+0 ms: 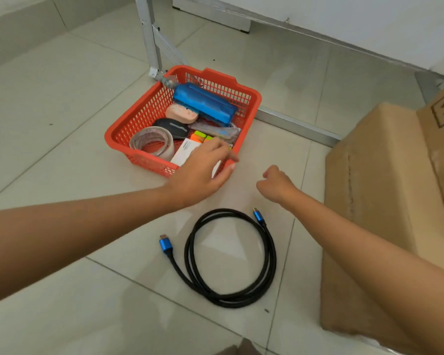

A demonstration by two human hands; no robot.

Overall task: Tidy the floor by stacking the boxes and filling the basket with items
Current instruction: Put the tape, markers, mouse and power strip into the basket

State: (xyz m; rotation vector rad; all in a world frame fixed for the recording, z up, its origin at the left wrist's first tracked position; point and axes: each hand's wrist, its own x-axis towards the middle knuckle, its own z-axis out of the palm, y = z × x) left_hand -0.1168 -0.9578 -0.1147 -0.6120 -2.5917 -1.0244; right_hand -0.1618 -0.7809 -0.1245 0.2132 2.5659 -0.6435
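Note:
An orange plastic basket (144, 111) stands on the tiled floor, holding a blue case (205, 102), a pink item, a black mouse (172, 126), a tape roll (153, 143), a white box (185, 151) and highlighters. My left hand (203, 170) hovers open over the basket's near right corner, fingers spread. To its right, above the floor, my right hand (276, 184) has its fingers curled in and holds nothing. A coiled black cable (231, 257) with blue plugs lies on the floor just below both hands. Stacked cardboard boxes (374, 201) stand at the right.
A metal table leg (151, 39) and its floor rail (297, 125) run behind the basket. A white wall and skirting close off the back. Bare tiles stretch to the left and front.

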